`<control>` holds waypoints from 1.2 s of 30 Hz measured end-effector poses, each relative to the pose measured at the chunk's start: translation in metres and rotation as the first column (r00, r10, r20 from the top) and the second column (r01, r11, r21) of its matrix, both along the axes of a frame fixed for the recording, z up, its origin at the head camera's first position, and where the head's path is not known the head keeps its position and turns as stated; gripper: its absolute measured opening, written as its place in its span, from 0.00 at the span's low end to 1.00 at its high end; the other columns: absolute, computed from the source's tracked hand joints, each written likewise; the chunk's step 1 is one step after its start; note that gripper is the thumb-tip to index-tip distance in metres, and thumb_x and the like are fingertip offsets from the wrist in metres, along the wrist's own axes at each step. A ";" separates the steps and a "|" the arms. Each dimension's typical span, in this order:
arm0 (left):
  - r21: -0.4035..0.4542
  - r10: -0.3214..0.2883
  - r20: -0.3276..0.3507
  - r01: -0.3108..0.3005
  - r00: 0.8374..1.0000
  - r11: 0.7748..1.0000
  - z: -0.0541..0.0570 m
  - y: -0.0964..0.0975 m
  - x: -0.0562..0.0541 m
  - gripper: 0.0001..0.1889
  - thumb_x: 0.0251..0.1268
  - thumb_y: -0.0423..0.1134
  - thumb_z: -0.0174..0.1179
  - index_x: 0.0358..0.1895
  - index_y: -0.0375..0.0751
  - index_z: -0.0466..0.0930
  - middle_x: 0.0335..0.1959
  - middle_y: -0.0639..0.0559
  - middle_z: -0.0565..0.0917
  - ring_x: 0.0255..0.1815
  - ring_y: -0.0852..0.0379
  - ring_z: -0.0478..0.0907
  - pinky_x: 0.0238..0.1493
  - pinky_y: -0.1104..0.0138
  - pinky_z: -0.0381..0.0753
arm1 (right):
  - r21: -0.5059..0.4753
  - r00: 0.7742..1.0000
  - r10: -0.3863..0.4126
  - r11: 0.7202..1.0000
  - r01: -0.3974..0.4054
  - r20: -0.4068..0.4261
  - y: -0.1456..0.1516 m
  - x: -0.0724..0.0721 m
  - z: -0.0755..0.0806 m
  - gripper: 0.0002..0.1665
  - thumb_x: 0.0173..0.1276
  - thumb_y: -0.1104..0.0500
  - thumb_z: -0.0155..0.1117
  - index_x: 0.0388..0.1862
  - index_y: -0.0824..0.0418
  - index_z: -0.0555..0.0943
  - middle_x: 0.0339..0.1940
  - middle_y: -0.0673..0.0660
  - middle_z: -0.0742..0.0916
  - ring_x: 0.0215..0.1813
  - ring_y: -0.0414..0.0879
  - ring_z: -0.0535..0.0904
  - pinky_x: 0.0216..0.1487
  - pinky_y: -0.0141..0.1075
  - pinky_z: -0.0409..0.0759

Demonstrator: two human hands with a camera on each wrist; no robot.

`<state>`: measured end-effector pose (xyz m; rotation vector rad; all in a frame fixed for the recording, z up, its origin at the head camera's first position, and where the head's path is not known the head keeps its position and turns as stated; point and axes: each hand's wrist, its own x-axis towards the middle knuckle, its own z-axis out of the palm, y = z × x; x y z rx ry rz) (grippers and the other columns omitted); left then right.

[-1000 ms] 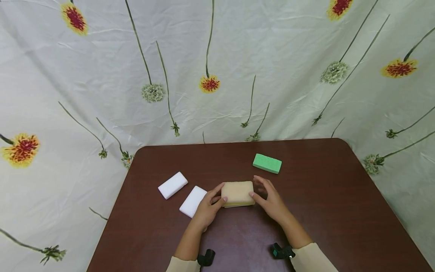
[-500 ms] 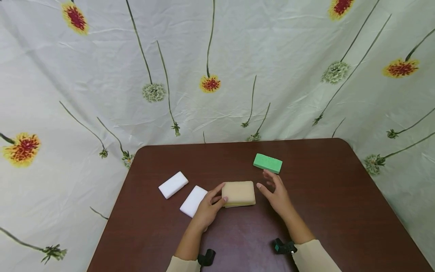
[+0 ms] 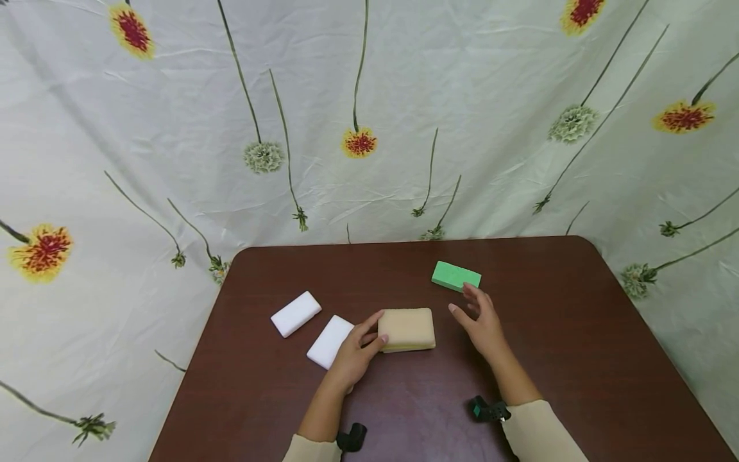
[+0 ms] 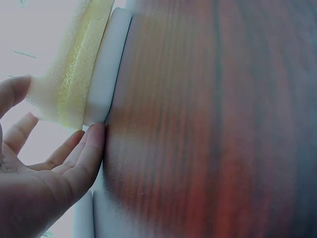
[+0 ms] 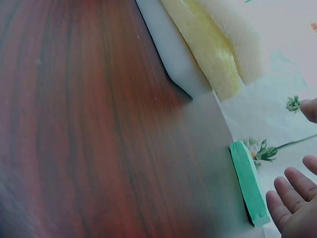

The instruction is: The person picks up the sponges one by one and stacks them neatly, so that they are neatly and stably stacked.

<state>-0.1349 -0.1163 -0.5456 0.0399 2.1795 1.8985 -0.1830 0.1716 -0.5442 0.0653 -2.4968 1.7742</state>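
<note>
A cream sponge [image 3: 407, 327] tops a small stack near the table's middle. Side-on in the left wrist view, a yellow sponge layer [image 4: 81, 74] shows below the cream, and a white sponge [image 4: 106, 64] lies at the bottom against the table. My left hand [image 3: 351, 351] touches the left end of this stack, thumb and fingers spread along its edge. To the right, my right hand [image 3: 485, 326] holds nothing, its fingers parted. Its fingertips overlap the near right corner of a green sponge [image 3: 453, 274] in the head view; a gap shows between them in the right wrist view.
Two white sponges lie left of the stack: one farther off [image 3: 296, 314], the other [image 3: 330, 341] partly behind my left hand. A flower-printed cloth [image 3: 323, 192] hangs behind the brown table [image 3: 577, 333]. Each wrist wears a black device.
My right hand has left the right end of the stack and moved right and away from me, toward the green sponge. My left hand has stayed at the stack.
</note>
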 end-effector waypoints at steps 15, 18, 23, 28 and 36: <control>-0.009 -0.005 -0.004 0.005 1.000 1.000 0.000 0.000 0.000 0.33 0.72 0.47 0.62 0.78 0.57 0.64 0.77 0.45 0.65 0.70 0.45 0.73 0.63 0.57 0.78 | 0.064 0.990 -0.071 0.996 0.063 0.122 0.020 -0.013 -0.003 0.50 0.71 0.45 0.67 0.83 0.54 0.54 0.80 0.65 0.60 0.78 0.63 0.61 0.75 0.56 0.64; -0.012 -0.006 0.001 0.006 1.000 1.000 -0.001 -0.001 0.000 0.33 0.71 0.49 0.62 0.77 0.59 0.64 0.78 0.46 0.65 0.71 0.45 0.73 0.64 0.56 0.77 | 0.064 0.985 -0.079 0.996 0.069 0.154 0.023 -0.015 -0.002 0.52 0.71 0.44 0.67 0.83 0.55 0.51 0.80 0.66 0.58 0.80 0.62 0.59 0.77 0.56 0.62; -0.002 -0.011 0.001 0.011 1.000 1.000 -0.001 -0.001 0.001 0.33 0.71 0.49 0.63 0.77 0.58 0.64 0.77 0.46 0.65 0.71 0.45 0.73 0.64 0.54 0.77 | 0.059 0.975 -0.083 0.996 0.072 0.208 0.029 -0.019 -0.005 0.54 0.71 0.42 0.66 0.84 0.56 0.47 0.82 0.66 0.54 0.82 0.62 0.54 0.79 0.55 0.58; 0.017 -0.014 -0.007 0.014 1.000 1.000 -0.003 -0.001 -0.001 0.33 0.72 0.46 0.62 0.78 0.56 0.64 0.76 0.46 0.67 0.70 0.45 0.74 0.64 0.56 0.78 | 0.061 0.963 -0.083 0.996 0.070 0.257 0.033 -0.021 -0.007 0.56 0.71 0.40 0.64 0.85 0.54 0.44 0.83 0.65 0.51 0.83 0.64 0.50 0.79 0.59 0.57; 0.025 -0.018 -0.013 0.018 1.000 1.000 -0.003 -0.001 -0.001 0.33 0.72 0.44 0.62 0.78 0.55 0.63 0.76 0.45 0.68 0.71 0.44 0.72 0.66 0.53 0.76 | 0.077 0.957 -0.055 0.996 0.034 0.285 0.038 -0.030 -0.008 0.59 0.71 0.40 0.64 0.85 0.55 0.40 0.84 0.64 0.51 0.84 0.63 0.48 0.79 0.60 0.57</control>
